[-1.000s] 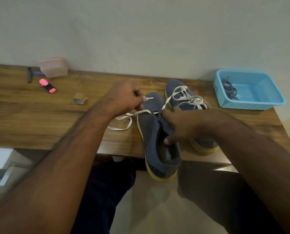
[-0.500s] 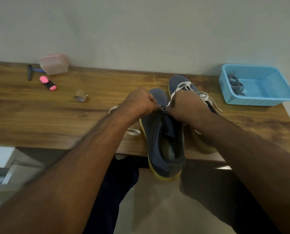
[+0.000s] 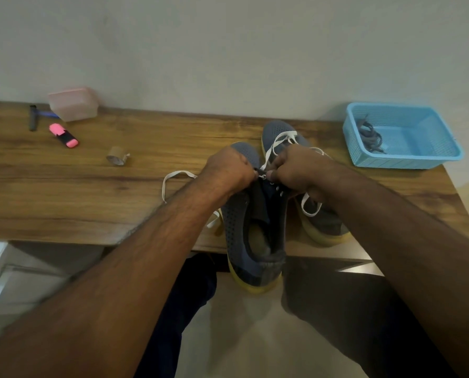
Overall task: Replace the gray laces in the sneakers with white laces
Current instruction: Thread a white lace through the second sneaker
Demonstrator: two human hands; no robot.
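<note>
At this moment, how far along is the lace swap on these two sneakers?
Done: gray laces lie in the blue basket, and the far sneaker already carries white lacing. In hand: both hands, left hand and right hand, pinch the white lace at the near sneaker, around its front eyelets. Left: its remaining eyelets look empty, so most of this shoe's threading remains.

Both forearms are bare, with no sleeves, watch or rings showing. The left hand [image 3: 227, 170] and right hand [image 3: 298, 170] wear no gloves. Dark navy trousers [image 3: 178, 309] cover the legs.
</note>
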